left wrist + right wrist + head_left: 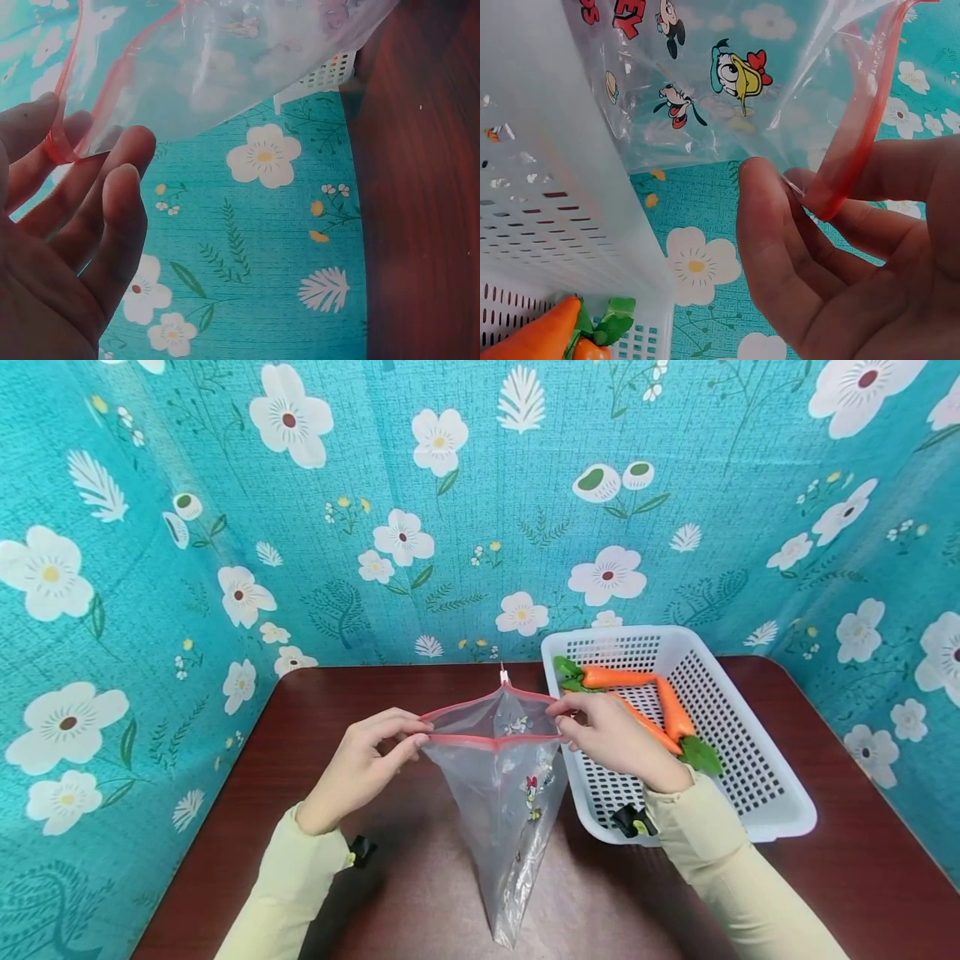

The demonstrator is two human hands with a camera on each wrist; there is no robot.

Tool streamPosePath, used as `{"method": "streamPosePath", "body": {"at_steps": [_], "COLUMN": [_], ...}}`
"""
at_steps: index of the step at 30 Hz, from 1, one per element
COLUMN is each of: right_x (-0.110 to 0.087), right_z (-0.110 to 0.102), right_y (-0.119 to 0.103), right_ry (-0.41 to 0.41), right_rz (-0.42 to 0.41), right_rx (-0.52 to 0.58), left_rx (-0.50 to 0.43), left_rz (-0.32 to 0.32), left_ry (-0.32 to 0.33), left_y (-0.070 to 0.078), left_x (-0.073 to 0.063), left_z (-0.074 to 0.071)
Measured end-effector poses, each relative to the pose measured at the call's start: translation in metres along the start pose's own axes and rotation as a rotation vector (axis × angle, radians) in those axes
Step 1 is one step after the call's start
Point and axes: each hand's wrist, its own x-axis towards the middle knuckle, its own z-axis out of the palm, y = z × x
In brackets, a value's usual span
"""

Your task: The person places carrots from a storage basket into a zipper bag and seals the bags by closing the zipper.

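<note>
A clear zip bag [495,793] with a red rim and printed cartoon figures hangs between my two hands, its mouth spread apart and its bottom corner pointing down toward me. My left hand [375,762] pinches the left end of the red rim between thumb and fingers. At the right end, my right hand [606,728] pinches the rim the same way. A small white slider sits at the far side of the mouth. In the right wrist view the cartoon prints show on the bag [705,97], close beside the basket wall.
A white plastic basket [780,793] stands on the dark wooden table [315,727] to the right. Several orange carrots [675,710] with green tops lie in it, partly behind my right hand. A teal floral cloth [465,527] hangs behind and at both sides.
</note>
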Motion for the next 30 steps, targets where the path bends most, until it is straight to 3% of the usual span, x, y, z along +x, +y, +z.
{"method": "streamPosePath", "body": {"at_steps": [8, 11, 20, 30], "right_x": [0.001, 0.001, 0.001, 0.0], "right_z": [-0.001, -0.002, 0.001, 0.001], "right_y": [0.002, 0.002, 0.007, 0.007], "right_ry": [0.001, -0.002, 0.033, 0.032], "right_rz": [0.016, 0.023, -0.015, -0.029], "right_rx": [0.046, 0.068, 0.028, 0.03], "left_rx": [-0.056, -0.078, -0.14, -0.219], "left_rz": [-0.053, -0.08, -0.169, -0.099], "left_ry": [0.05, 0.077, 0.147, 0.168], "left_y": [0.027, 0.03, 0.003, -0.005], "left_x": [0.001, 0.003, 0.002, 0.001], "left_z": [0.0, 0.002, 0.017, 0.029]}}
